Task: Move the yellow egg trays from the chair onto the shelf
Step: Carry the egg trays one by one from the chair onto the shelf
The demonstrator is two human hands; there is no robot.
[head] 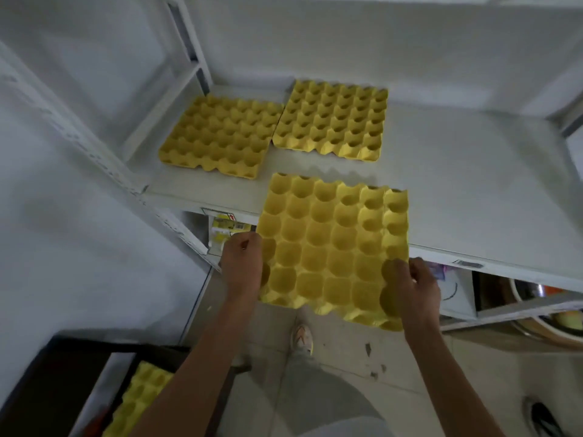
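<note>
While a yellow egg tray (334, 244) hangs over the front edge of the white shelf (457, 184), partly above it and partly past it, both hands hold it: the left hand (242, 263) grips its left edge, the right hand (410, 288) pinches its near right corner. Two more trays, the left tray (217, 135) and the right tray (331, 119), lie side by side towards the shelf's back left corner. Another tray (138, 402) sits on the dark chair (47, 389) at bottom left.
</note>
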